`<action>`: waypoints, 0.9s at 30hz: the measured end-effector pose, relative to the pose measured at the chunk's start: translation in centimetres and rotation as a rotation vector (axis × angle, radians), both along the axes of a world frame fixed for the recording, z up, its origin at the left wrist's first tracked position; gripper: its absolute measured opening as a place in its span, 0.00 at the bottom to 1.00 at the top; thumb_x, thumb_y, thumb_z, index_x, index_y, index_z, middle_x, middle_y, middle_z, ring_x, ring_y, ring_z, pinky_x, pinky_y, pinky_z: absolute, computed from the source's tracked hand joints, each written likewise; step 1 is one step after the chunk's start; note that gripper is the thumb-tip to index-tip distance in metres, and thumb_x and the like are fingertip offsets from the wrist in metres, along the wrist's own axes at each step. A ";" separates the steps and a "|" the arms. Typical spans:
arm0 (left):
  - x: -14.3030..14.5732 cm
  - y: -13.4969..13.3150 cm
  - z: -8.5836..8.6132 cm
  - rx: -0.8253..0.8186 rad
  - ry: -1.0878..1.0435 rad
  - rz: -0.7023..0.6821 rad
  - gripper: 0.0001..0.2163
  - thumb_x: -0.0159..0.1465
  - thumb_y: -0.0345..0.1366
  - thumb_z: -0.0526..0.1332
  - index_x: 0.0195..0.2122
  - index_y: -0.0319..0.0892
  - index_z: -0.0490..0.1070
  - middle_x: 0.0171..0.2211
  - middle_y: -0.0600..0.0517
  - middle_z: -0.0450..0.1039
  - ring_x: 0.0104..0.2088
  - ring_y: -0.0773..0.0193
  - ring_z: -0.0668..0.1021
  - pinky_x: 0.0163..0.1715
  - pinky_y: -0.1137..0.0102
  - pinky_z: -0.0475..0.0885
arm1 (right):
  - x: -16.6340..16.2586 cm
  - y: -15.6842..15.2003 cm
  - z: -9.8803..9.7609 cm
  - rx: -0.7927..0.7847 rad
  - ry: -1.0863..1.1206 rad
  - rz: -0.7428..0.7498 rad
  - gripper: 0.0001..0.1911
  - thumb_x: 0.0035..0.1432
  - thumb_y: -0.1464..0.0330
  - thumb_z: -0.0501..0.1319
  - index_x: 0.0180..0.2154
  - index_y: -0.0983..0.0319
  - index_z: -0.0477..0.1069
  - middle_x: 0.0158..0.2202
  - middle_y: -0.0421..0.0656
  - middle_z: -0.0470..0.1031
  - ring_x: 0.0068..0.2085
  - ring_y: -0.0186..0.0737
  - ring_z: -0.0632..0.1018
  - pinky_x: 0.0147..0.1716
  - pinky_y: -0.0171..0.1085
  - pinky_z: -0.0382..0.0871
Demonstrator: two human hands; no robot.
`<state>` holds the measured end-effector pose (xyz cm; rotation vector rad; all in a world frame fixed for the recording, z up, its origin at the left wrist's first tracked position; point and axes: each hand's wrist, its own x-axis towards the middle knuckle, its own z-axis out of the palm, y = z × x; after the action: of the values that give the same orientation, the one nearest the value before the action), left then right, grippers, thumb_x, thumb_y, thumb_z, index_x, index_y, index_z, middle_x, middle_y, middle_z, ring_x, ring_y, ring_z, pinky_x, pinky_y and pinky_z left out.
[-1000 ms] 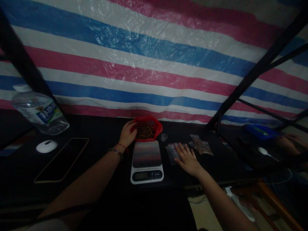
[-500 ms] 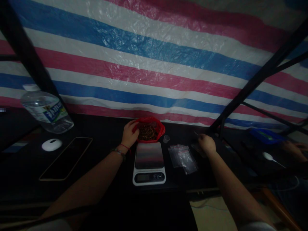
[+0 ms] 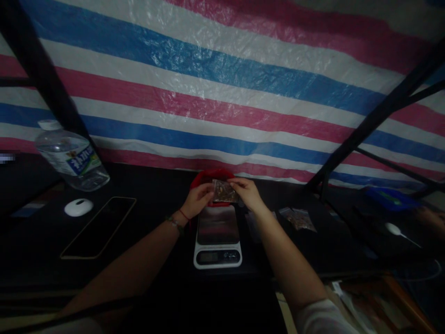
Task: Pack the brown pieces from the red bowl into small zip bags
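Between both hands is a small clear zip bag point(image 3: 223, 191) with brown dried bits inside. My left hand point(image 3: 199, 198) pinches its left edge, and my right hand point(image 3: 246, 191) grips the upper right corner. The bag is in front of an open red plastic bag point(image 3: 212, 174), hiding most of what that holds. Just nearer to me lies a white kitchen scale point(image 3: 218, 236) with a bare metal plate. Flat empty zip bags point(image 3: 254, 227) are partly covered by my right forearm. Filled zip bags point(image 3: 299, 219) lie farther right.
On the left are a large clear bottle point(image 3: 74, 157), a white rounded object point(image 3: 79, 207) and a phone point(image 3: 100, 227). At the right are a blue tray point(image 3: 392, 198), a white spoon point(image 3: 394, 229) and part of another person's hand. Dark metal bars slant up on both sides.
My right hand has moved left from the right side of the table to the red bag. A filled zip bag is now held between both hands. The filled bags at right are uncovered.
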<state>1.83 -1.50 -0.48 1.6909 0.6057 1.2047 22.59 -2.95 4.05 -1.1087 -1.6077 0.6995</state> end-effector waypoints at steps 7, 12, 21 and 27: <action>0.2 0.5 0.5 -0.186 -0.104 0.171 0.15 0.56 0.47 0.63 0.30 0.39 0.67 0.19 0.56 0.70 0.18 0.70 0.73 0.15 0.77 0.65 | -2.7 0.6 -1.4 0.267 -0.023 -0.396 0.11 0.56 0.65 0.59 0.39 0.60 0.75 0.38 0.45 0.77 0.37 0.39 0.75 0.41 0.39 0.69; 0.6 0.4 0.2 -0.122 -0.036 0.163 0.13 0.56 0.44 0.64 0.29 0.37 0.71 0.25 0.51 0.75 0.24 0.67 0.76 0.21 0.75 0.71 | -3.8 -1.5 -2.7 0.262 -0.189 -0.102 0.11 0.56 0.66 0.61 0.42 0.58 0.76 0.40 0.44 0.76 0.40 0.39 0.76 0.40 0.37 0.71; 0.6 0.4 -0.7 0.151 0.178 0.167 0.10 0.63 0.39 0.57 0.33 0.39 0.74 0.26 0.52 0.75 0.25 0.67 0.76 0.26 0.73 0.72 | -4.3 -1.8 -3.3 0.240 -0.283 -0.066 0.17 0.55 0.71 0.61 0.47 0.57 0.74 0.47 0.46 0.73 0.48 0.40 0.74 0.49 0.40 0.69; 0.2 0.0 0.1 0.264 0.245 0.170 0.11 0.64 0.39 0.56 0.29 0.38 0.71 0.25 0.52 0.72 0.27 0.67 0.74 0.28 0.74 0.69 | -4.9 -2.2 -3.2 0.268 -0.293 -0.045 0.21 0.53 0.72 0.61 0.50 0.57 0.72 0.46 0.45 0.73 0.47 0.40 0.75 0.50 0.40 0.69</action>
<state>2.05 -1.50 -0.34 2.0641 0.7794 1.2482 17.66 -5.14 0.82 -1.0799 -1.8545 0.2882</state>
